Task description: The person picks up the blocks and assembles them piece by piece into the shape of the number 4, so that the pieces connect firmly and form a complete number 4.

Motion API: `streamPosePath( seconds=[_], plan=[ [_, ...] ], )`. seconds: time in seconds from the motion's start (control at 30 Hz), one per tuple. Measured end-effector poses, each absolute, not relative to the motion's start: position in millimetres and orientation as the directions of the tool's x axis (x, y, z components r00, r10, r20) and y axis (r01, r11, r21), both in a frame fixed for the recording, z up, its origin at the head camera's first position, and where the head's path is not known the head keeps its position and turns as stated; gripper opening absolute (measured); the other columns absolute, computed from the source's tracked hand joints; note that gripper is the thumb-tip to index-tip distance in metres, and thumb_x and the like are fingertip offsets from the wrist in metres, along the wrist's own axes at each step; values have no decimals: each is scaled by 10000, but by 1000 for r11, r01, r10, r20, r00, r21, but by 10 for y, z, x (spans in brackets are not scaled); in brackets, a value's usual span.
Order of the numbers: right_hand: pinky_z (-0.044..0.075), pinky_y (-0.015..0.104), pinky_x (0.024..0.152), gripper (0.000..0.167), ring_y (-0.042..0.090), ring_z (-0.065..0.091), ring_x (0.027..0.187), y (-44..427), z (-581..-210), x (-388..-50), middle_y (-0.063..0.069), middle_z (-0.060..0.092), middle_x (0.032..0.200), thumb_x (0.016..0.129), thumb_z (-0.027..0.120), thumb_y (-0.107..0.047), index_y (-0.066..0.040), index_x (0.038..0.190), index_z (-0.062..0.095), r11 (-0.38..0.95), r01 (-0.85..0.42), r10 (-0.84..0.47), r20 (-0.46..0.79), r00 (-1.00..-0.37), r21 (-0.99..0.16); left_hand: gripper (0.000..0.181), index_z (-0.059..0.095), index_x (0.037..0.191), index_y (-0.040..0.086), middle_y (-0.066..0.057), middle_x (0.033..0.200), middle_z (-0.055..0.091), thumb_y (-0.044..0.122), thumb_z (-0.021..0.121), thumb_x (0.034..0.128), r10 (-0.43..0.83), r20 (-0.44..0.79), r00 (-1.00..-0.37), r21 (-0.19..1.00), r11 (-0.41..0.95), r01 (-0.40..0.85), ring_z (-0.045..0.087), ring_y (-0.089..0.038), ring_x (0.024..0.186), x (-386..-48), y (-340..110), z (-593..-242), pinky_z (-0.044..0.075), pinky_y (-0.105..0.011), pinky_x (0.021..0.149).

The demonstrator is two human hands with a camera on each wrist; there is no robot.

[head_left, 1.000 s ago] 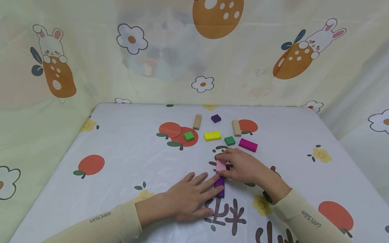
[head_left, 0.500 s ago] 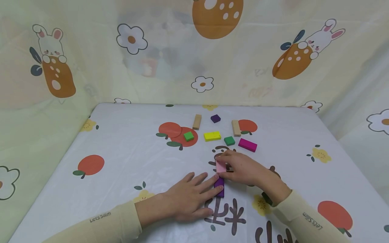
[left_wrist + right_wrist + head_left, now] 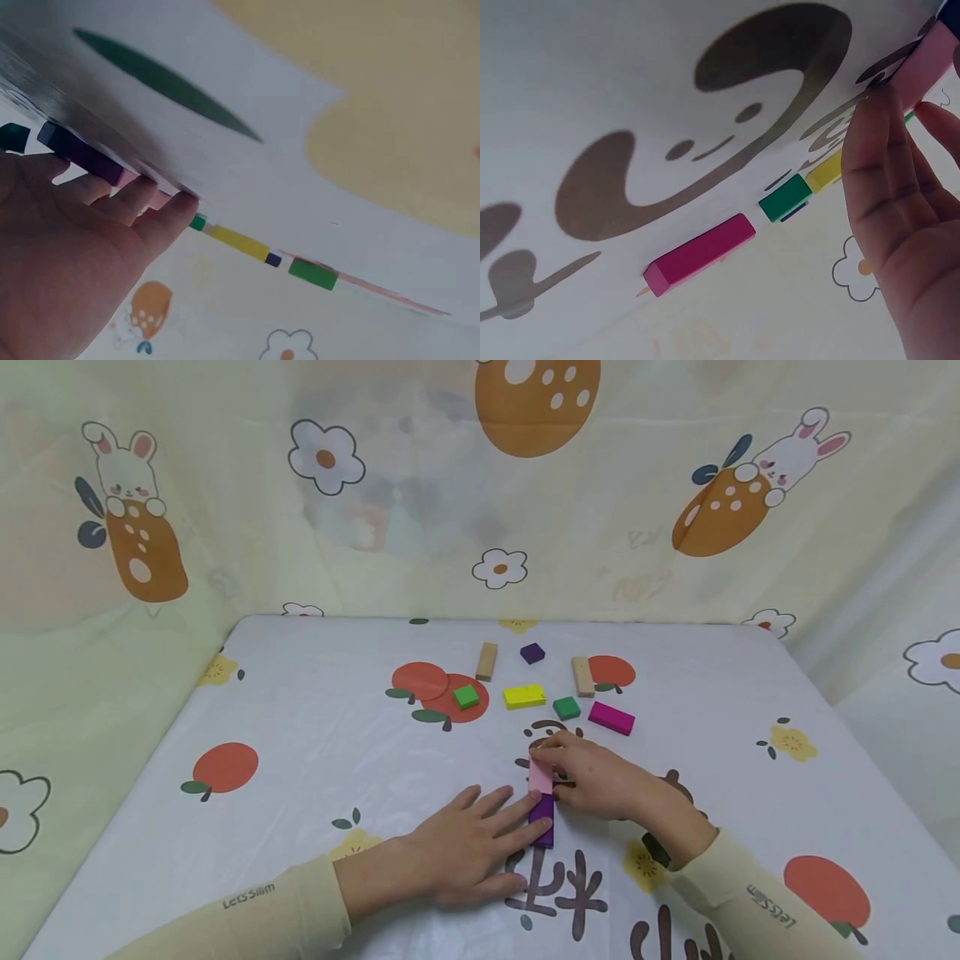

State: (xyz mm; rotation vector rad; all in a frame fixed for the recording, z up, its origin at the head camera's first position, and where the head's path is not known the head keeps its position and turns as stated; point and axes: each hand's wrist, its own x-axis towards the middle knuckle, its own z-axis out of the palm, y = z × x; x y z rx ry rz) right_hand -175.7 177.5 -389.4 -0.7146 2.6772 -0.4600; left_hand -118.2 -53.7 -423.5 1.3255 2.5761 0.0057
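A purple block (image 3: 541, 822) lies lengthwise on the table, with a pink block (image 3: 541, 774) end to end beyond it. My left hand (image 3: 476, 843) lies spread beside the purple block, its fingers straight and two fingertips resting on that block. In the left wrist view, the left hand (image 3: 82, 240) partly hides both blocks. Over the pink block bends my right hand (image 3: 603, 777), its forefinger at the far end and its thumb by the right side, near the joint. The right wrist view shows the right hand's fingers (image 3: 877, 150) close against the pink block (image 3: 926, 64).
Further back lie a yellow block (image 3: 524, 697), two green blocks (image 3: 466, 697), a magenta block (image 3: 611, 718), two plain wooden blocks (image 3: 487, 662) and a small dark purple block (image 3: 532, 653). A printed cloth covers the table (image 3: 300, 710); a patterned curtain (image 3: 420, 577) hangs behind.
The pink block has shifted slightly left, into line with the purple one. My right thumb has moved from its near end to its right side. The left hand stays put.
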Motion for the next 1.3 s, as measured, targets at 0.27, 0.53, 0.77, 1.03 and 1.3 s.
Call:
streamPosePath(
  seconds=[0.27, 0.53, 0.77, 1.03, 1.3],
  plan=[
    [546, 486, 1035, 458, 311, 624, 1236, 1788, -3915, -1771, 126, 613, 1383, 959, 716, -110, -60, 1407, 637, 813, -430, -533, -205, -821, -393, 687, 164, 1660, 379, 61, 1751, 115, 668, 272, 1047, 806, -214, -552, 107, 581, 807, 224, -265, 1600, -1188, -536, -4232, 282, -552, 1249],
    [547, 481, 1031, 418, 295, 625, 1219, 1827, -3900, -1784, 127, 628, 1372, 971, 697, -123, -54, 1381, 653, 799, -437, -543, -185, -819, -412, 669, 190, 1655, 383, 62, 1748, 139, 659, 266, 1051, 810, -216, -546, 126, 577, 807, 247, -269, 1592, -1219, -520, -4202, 296, -557, 1240],
    [557, 450, 1006, 395, 244, 629, 1154, 1850, -3917, -1794, 108, 629, 1379, 973, 682, -141, -76, 1362, 668, 795, -429, -541, -182, -821, -429, 653, 249, 1645, 375, 52, 1736, 202, 654, 272, 1054, 812, -215, -543, 130, 574, 808, 313, -277, 1563, -1247, -506, -4169, 346, -540, 1212],
    [508, 529, 1073, 393, 310, 601, 1278, 1838, -3928, -1781, 92, 614, 1410, 978, 670, -136, -166, 1370, 683, 785, -446, -559, -180, -810, -431, 650, 305, 1632, 358, 45, 1723, 254, 651, 304, 1052, 809, -213, -547, 140, 580, 803, 353, -281, 1538, -1256, -493, -4142, 376, -524, 1194],
    [495, 542, 1089, 341, 323, 588, 1305, 1841, -3941, -1763, 85, 610, 1396, 980, 689, -172, -203, 1318, 719, 795, -444, -551, -185, -814, -415, 647, 315, 1629, 356, 47, 1723, 252, 650, 314, 1052, 815, -204, -543, 139, 573, 807, 365, -280, 1532, -1251, -480, -4132, 394, -530, 1181]
  ],
)
